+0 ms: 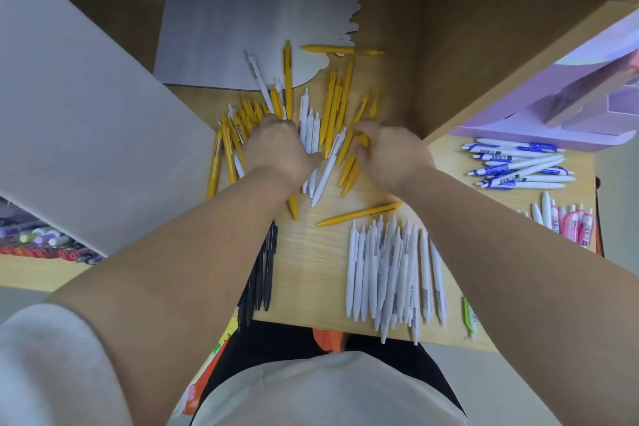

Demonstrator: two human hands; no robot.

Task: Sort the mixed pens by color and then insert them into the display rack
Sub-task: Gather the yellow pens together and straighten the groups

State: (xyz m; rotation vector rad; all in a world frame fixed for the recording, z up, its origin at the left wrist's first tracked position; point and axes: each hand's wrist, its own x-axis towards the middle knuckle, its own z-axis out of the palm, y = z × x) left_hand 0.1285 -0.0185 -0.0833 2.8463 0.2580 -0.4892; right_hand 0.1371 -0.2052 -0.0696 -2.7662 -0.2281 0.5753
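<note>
Dozens of yellow and white pens form a pile point(331, 114) fanned across the shelf point(311, 252), most with their long axes running away from the person. The left hand point(280, 149) lies on the pile with fingers curled; I cannot tell whether it grips anything. The right hand point(390, 156) pinches yellow pens point(363, 141). Nearer, about fifteen white pens point(394, 273) lie parallel, also pointing away. Some four black pens point(268, 273) lie likewise. Roughly eight blue pens point(518, 166) lie crosswise at the right, with pink pens point(570, 226) just below them. The contents of the purple box point(518, 128) are unclear.

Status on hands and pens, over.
Left hand and right hand down in mixed heap of yellow and white plastic pens; right pinches a yellow pen, left grip unclear. Beside sorted white row, stray yellow pen.
</note>
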